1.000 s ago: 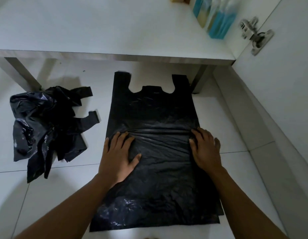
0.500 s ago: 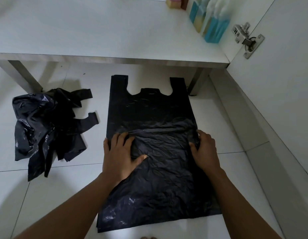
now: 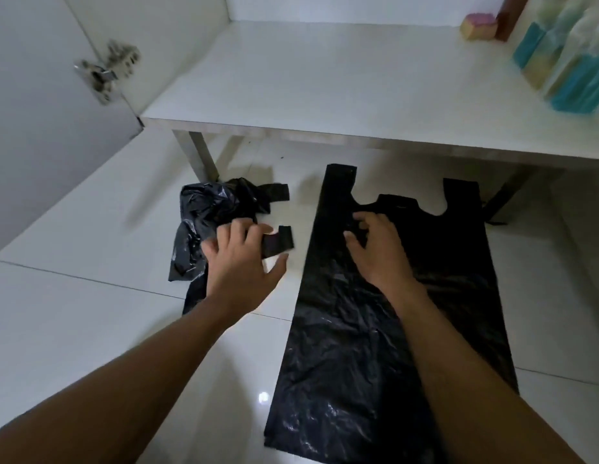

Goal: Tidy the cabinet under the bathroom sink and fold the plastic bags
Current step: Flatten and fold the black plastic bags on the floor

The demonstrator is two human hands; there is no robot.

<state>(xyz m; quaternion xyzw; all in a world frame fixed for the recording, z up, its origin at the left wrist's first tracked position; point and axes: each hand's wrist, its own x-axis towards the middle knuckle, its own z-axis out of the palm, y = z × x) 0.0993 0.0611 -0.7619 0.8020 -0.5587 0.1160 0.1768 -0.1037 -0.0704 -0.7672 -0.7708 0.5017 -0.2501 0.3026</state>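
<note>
Bag (image 3: 341, 346): flat, glossy, crinkled plastic

White tiled floor (image 3: 73, 329), one black bag (image 3: 341, 380) spread flat on it, crumpled black bags (image 3: 204, 209) heaped just beside

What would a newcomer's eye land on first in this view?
The flat black bag spread on the white floor, centre-right, stands out first, with the right hand over its upper part. Left of it, the left hand, fingers spread, is at the crumpled heap of black bags. Blue-and-yellow packs sit on the cabinet shelf, far right.
</note>
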